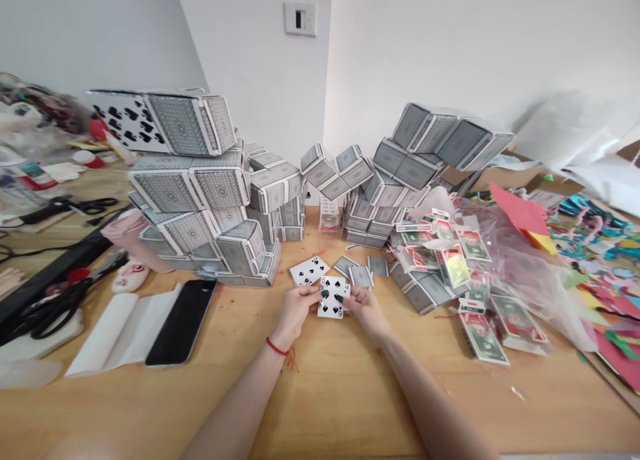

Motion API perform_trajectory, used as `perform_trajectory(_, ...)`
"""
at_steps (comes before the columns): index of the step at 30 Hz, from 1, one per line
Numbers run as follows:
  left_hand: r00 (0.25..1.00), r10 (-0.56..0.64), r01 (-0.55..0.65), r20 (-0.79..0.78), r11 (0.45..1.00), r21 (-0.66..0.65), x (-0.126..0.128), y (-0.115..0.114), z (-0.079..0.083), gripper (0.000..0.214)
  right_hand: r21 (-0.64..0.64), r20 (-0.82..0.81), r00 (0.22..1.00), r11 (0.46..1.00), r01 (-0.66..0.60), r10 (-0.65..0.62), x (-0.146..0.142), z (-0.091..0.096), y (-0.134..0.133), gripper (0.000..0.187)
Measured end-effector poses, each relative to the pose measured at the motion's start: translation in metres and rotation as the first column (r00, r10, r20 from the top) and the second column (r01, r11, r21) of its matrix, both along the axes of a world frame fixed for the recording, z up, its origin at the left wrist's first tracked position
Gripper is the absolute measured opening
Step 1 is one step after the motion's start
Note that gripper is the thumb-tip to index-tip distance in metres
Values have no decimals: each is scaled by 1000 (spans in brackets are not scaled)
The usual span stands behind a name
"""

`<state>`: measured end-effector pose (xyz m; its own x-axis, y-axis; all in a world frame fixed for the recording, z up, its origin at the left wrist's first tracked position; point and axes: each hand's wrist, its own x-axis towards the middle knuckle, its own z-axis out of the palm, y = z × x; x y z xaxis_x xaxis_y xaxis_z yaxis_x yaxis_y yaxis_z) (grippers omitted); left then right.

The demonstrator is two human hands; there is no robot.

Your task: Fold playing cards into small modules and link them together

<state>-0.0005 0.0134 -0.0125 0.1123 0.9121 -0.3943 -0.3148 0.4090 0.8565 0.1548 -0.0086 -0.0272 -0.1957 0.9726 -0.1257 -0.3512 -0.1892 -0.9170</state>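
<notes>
My left hand [299, 308] and my right hand [363, 307] meet over the wooden table [320, 393] and together pinch a playing card [332, 299], face up with black spades. Both hands have fingers closed on its edges. A red string is tied round my left wrist. Just beyond the hands another spade card [309, 271] lies face up, and a few grey-backed cards [361, 272] lie beside it.
A big structure of boxes folded from grey-backed cards [200, 193] rises behind, with a second heap [400, 173] to the right. Card packs in a plastic bag [465, 273] lie right. A black phone [181, 320] on white paper, scissors [45, 307] and coloured paper scraps [600, 260] flank the area.
</notes>
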Motion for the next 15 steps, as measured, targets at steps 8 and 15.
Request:
perform_trajectory(8, 996, 1, 4, -91, 998, 57, 1, 1, -7, 15, -24, -47, 999, 999, 21, -22, -5, 0, 0, 29)
perform_trajectory(15, 907, 148, 27, -394, 914, 405, 7, -4, -9, 17, -62, 9, 995, 993, 104, -104, -7, -3, 0, 32)
